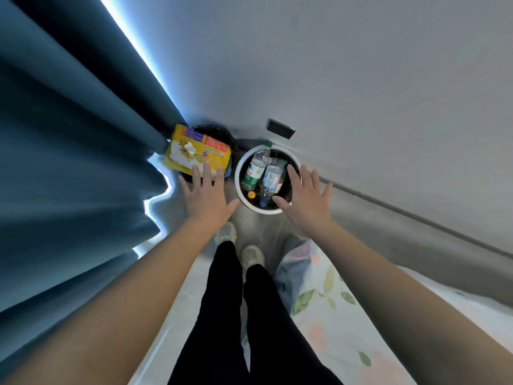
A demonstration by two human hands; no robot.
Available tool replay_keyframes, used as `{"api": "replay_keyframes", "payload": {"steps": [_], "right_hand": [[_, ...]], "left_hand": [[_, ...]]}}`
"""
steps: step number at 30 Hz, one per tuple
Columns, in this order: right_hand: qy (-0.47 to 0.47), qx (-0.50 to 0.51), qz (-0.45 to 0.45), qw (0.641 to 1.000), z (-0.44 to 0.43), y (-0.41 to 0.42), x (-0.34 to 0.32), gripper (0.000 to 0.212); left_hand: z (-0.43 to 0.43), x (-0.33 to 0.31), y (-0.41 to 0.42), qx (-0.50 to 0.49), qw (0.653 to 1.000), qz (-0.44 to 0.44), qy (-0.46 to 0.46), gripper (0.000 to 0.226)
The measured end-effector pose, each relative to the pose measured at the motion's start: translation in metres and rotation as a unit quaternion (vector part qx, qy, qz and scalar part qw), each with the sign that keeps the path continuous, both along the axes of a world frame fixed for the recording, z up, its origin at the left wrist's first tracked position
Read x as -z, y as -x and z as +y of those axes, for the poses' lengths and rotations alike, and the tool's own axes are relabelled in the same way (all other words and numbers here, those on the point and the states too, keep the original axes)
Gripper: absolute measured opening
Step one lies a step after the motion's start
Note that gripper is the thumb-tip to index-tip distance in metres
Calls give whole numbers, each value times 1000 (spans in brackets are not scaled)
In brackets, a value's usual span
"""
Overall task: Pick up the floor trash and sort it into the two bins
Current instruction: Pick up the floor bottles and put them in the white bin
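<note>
**Curtain** (69,162): blue-teal cloth in heavy vertical folds that fills the left side. A bright strip of light runs along its edge.

**Dark bin** (223,134): round, with a wall that looks woven. It stands on the floor in the far corner, just beside the curtain, and is largely hidden by the package lying on it.

**Yellow package** (194,151): flat and rectangular, in a glossy printed wrapper with red and purple panels. It lies tilted across the dark bin's mouth and overhangs the left rim. The print is too small to read.

**Left hand** (206,195): palm down, fingers straight and spread wide, holding nothing. Its fingertips overlap the package's near edge, but whether they touch it cannot be told.

**White bin** (238,176): round, with a smooth white rim and a dark interior. It stands just right of the dark bin, between the two hands.

**Green-label bottle** (254,170) and **blue-label bottle** (272,179): clear plastic, lying slanted side by side inside the white bin. The green-label bottle's cap reaches the far rim. A small orange round item (251,194) lies at the near left inside and is hard to identify.

**Right hand** (305,198): empty, with fingers spread wide. It is over the white bin's near right rim and hides that part.

**Wall plate** (280,129): a dark rectangle on the grey wall beyond the white bin.

**Shoes** (252,255): pale, on the floor near the bins, below black trouser legs.

**Bedcover** (333,301): pale floral print at near right, cut off by the frame.
</note>
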State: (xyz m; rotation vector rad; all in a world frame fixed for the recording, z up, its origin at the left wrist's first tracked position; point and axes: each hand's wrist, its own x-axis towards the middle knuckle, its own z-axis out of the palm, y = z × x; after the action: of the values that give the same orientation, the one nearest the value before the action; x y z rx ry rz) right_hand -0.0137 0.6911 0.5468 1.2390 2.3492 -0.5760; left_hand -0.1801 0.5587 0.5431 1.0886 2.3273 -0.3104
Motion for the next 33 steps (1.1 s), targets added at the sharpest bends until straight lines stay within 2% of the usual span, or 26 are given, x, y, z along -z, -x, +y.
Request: {"api": "replay_keyframes", "payload": {"steps": [6, 11, 18, 22, 29, 33], "right_hand": [[-51, -93, 95, 990, -50, -23, -110, 80], [-46, -187, 176, 965, -78, -27, -158, 81], [-61, -322, 206, 922, -119, 0, -189, 80], [-56, -402, 211, 889, -163, 23, -193, 79], [-21, -507, 235, 829, -289, 47, -201, 80], [25, -548, 242, 801, -387, 37, -197, 80]], "left_hand": [[-82, -119, -36, -83, 987, 93, -105, 85], [-142, -168, -73, -191, 957, 156, -151, 86], [-219, -197, -124, -381, 885, 181, -197, 84], [-272, -205, -148, -473, 836, 201, -190, 84], [-394, -209, -190, -573, 762, 260, -155, 85], [-476, -212, -229, -616, 728, 264, -141, 89]]}}
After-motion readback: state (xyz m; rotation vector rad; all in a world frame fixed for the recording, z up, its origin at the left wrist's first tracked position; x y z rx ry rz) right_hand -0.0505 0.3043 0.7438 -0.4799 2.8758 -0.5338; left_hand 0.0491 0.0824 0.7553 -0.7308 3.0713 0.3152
